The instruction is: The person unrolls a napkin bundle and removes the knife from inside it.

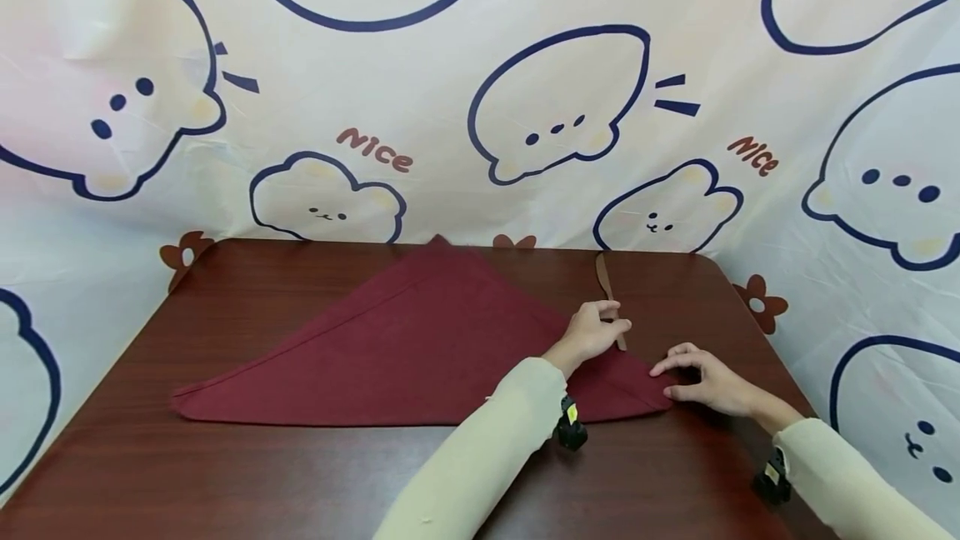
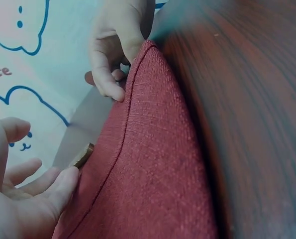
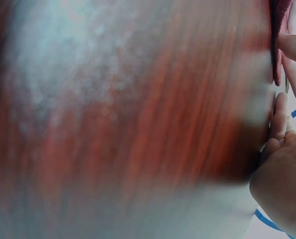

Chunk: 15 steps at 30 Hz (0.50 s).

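Note:
A dark red cloth (image 1: 420,340) lies on the table folded into a triangle, its long side nearest me and its peak at the far edge. My right hand (image 1: 708,382) is at the right corner, with thumb and forefinger on either side of the tip. My left hand (image 1: 592,332) hovers low over the cloth's right slope, thumb and fingers apart. In the left wrist view its thumb (image 2: 65,184) reaches the cloth's seamed edge. A slim wooden knife (image 1: 603,275) lies beside that hand, partly hidden by its fingers, its near end at the cloth's edge.
The brown wooden table (image 1: 300,482) extends around the cloth on all sides except at the peak. Behind and beside it hangs a pale curtain (image 1: 420,90) with blue cartoon outlines. Black wrist cameras (image 1: 572,432) sit on both sleeves.

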Each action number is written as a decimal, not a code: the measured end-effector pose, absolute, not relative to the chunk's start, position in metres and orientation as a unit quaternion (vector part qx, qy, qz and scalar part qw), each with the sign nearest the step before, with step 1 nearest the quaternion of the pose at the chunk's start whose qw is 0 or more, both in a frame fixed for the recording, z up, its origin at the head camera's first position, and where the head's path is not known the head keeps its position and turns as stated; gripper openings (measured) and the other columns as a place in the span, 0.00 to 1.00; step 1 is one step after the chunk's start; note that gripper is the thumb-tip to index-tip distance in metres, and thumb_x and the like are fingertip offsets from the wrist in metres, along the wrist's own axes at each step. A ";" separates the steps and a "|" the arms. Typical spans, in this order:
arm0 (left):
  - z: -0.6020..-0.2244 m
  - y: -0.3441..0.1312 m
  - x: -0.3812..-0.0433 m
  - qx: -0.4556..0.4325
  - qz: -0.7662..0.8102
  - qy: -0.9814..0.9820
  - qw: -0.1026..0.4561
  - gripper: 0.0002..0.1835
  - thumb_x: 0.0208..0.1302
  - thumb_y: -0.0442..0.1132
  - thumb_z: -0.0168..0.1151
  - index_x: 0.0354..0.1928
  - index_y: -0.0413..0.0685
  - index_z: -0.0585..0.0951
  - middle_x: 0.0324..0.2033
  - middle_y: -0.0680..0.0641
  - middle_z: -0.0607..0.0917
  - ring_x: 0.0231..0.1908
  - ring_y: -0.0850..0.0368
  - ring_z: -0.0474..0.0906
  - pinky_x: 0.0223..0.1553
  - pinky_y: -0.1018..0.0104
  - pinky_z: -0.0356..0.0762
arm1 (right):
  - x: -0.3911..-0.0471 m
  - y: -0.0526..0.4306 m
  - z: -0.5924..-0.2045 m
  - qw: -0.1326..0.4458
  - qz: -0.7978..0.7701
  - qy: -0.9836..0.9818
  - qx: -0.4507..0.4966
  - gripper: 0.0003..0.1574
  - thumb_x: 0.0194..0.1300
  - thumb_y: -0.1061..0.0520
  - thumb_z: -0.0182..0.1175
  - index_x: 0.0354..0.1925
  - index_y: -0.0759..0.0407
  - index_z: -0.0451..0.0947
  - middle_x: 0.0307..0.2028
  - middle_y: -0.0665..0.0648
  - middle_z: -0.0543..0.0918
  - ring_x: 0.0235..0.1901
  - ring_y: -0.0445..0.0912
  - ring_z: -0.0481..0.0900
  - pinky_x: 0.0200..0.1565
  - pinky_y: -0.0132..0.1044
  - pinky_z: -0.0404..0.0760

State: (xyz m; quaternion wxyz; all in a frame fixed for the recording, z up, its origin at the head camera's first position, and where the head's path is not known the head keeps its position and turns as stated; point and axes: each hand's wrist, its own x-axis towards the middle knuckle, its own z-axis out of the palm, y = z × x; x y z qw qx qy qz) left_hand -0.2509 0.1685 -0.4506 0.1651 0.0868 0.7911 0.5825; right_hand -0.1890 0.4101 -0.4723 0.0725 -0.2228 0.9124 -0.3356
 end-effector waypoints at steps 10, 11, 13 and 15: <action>-0.448 0.150 -0.245 0.100 0.618 0.761 0.172 0.23 0.73 0.44 0.60 0.67 0.49 0.77 0.62 0.46 0.82 0.65 0.51 0.77 0.62 0.56 0.77 | -0.186 0.409 -0.471 0.056 -0.333 0.912 -0.233 0.13 0.62 0.60 0.70 0.47 0.52 0.87 0.46 0.51 0.74 0.48 0.27 0.64 0.46 0.29 0.69; -0.448 0.147 -0.244 0.099 0.617 0.761 0.173 0.23 0.73 0.44 0.60 0.67 0.49 0.77 0.62 0.46 0.82 0.65 0.51 0.77 0.62 0.56 0.77 | -0.186 0.409 -0.471 0.058 -0.335 0.912 -0.230 0.13 0.62 0.60 0.70 0.47 0.51 0.87 0.47 0.51 0.74 0.48 0.27 0.64 0.45 0.29 0.70; -0.448 0.142 -0.242 0.100 0.616 0.761 0.174 0.22 0.73 0.44 0.60 0.67 0.49 0.77 0.62 0.46 0.82 0.64 0.51 0.77 0.62 0.56 0.77 | -0.186 0.409 -0.472 0.061 -0.336 0.912 -0.227 0.13 0.62 0.59 0.70 0.47 0.51 0.87 0.47 0.51 0.74 0.48 0.27 0.64 0.45 0.29 0.70; -0.448 0.136 -0.241 0.103 0.615 0.762 0.174 0.22 0.74 0.43 0.60 0.66 0.49 0.78 0.62 0.46 0.82 0.64 0.51 0.77 0.62 0.55 0.77 | -0.187 0.408 -0.472 0.065 -0.336 0.912 -0.224 0.13 0.63 0.59 0.70 0.47 0.51 0.87 0.47 0.51 0.74 0.48 0.26 0.64 0.45 0.28 0.70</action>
